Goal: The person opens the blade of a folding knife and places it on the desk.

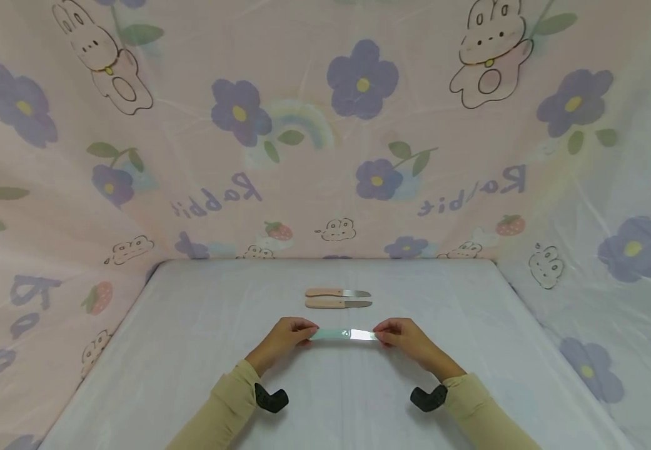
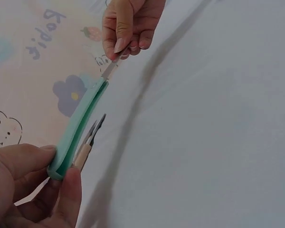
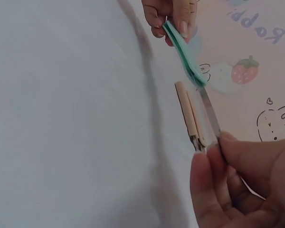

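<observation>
A folding knife with a mint-green handle is stretched out between both hands, its blade unfolded. My left hand pinches the far end of the handle between thumb and fingers. At the other end, my right hand pinches the blade near its tip. A slot runs along the handle in the left wrist view. In the right wrist view the bare blade leads from the handle into the right fingers, which hide its tip.
Beyond the hands, two knives with light wooden handles lie side by side, an upper knife and a lower knife, blades to the right. They rest on a white-covered table. Patterned cloth rises behind and at both sides.
</observation>
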`<state>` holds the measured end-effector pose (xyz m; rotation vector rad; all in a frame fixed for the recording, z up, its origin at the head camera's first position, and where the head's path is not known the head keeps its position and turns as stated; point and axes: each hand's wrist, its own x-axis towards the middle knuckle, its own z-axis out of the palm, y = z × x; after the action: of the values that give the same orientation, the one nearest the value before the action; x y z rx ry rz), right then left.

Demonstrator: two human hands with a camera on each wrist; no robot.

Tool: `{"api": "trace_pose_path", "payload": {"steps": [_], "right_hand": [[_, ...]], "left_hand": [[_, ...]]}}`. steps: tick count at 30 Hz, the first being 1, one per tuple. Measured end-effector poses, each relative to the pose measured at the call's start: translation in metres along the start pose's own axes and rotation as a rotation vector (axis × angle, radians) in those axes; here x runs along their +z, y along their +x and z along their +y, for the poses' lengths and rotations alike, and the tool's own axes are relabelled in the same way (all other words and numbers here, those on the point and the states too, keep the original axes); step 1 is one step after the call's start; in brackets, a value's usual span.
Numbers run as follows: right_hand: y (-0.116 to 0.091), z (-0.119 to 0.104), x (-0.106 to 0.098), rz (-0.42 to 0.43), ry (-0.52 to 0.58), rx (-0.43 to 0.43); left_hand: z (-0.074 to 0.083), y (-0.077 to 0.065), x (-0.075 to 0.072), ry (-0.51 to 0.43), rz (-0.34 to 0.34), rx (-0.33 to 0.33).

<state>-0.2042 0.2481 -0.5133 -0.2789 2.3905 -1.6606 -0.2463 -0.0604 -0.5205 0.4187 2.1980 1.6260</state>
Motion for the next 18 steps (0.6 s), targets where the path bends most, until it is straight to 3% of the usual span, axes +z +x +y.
{"api": "trace_pose_path", "payload": {"steps": [8, 14, 18], "right_hand": [[0.024, 0.007, 0.002, 0.083, -0.103, -0.030], [0.036, 0.007, 0.003, 0.119, -0.187, 0.004], [0.042, 0.005, 0.005, 0.162, -0.228, 0.025]], "left_hand": [[-0.006, 0.017, -0.005, 0.047, 0.070, 0.011], [-0.003, 0.025, -0.007, 0.036, 0.102, 0.008], [-0.002, 0.028, -0.008, 0.111, 0.131, 0.035]]}}
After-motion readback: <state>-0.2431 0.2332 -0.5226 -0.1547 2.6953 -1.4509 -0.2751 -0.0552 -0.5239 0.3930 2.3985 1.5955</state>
